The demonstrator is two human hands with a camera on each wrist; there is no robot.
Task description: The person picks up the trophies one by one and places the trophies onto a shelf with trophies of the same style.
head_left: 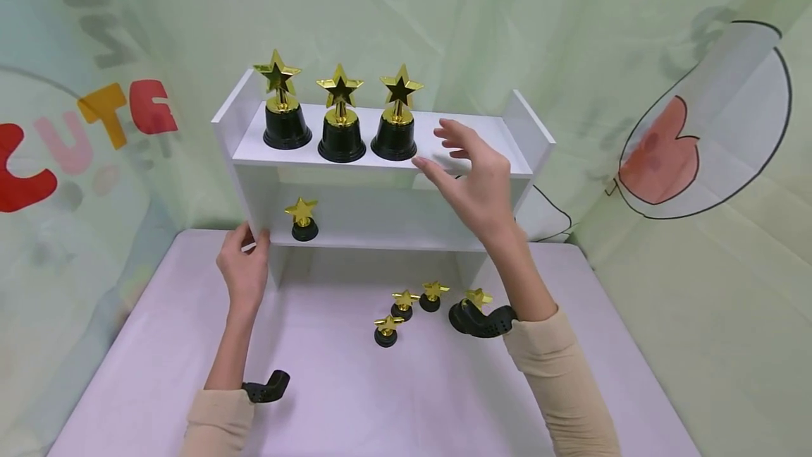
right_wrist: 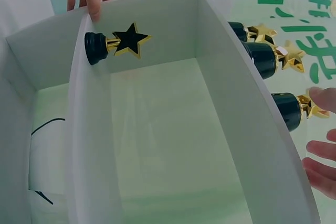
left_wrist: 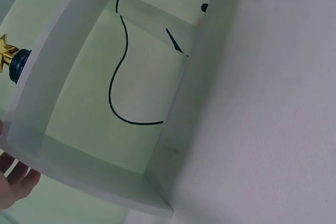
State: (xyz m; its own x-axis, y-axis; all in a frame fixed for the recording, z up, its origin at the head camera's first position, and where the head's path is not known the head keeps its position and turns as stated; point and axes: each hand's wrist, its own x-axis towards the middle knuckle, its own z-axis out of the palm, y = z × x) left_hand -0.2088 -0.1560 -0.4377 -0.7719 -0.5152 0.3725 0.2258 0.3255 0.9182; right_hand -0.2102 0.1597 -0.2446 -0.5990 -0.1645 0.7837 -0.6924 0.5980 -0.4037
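Three star trophies with gold stars and black bases stand in a row on the top board of a white shelf unit (head_left: 393,235): the left trophy (head_left: 287,122), the middle trophy (head_left: 341,134) and the right trophy (head_left: 395,131). My right hand (head_left: 478,185) is beside the right trophy, fingers spread and holding nothing. At the unit's left side, my left hand (head_left: 244,266) grips the front edge of the side panel, thumb and fingers on either side. A smaller star trophy (head_left: 304,221) stands at the left of the middle board, near that hand.
On the table (head_left: 355,400), several small trophies stand in front of the unit, one of them a small trophy (head_left: 385,331) nearest me. Another star trophy (head_left: 478,297) is partly hidden by the right wrist camera (head_left: 485,321). A printed curtain (head_left: 406,5) hangs behind.
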